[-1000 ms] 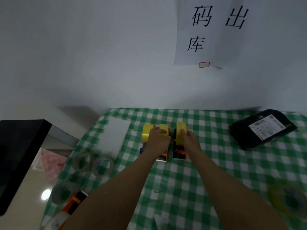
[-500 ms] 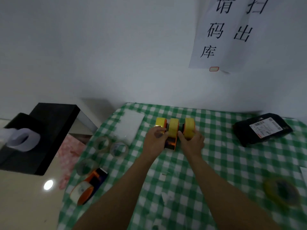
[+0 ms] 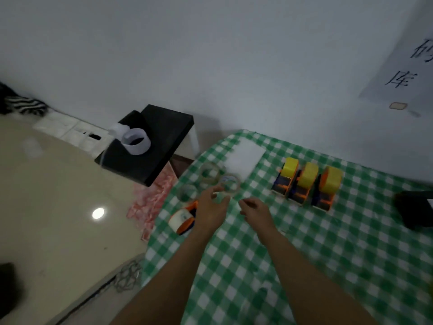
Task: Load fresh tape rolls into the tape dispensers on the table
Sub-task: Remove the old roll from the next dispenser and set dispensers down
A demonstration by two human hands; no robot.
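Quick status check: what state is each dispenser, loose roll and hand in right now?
Three orange tape dispensers: loaded with yellow rolls, side by side, untouched.
Fourth dispenser: at the table's left edge, holding a pale roll, partly hidden by the left hand.
Clear tape rolls: three, loose, flat on the cloth.
Left hand: open, fingers over the nearest clear roll, nothing gripped.
Right hand: empty, loosely curled.

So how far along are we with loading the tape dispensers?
Done: three dispensers with yellow rolls stand side by side. In hand: nothing held; the left hand and right hand reach toward the clear rolls. Left: the orange dispenser at the table edge; whether its pale roll is fresh, I can't tell.
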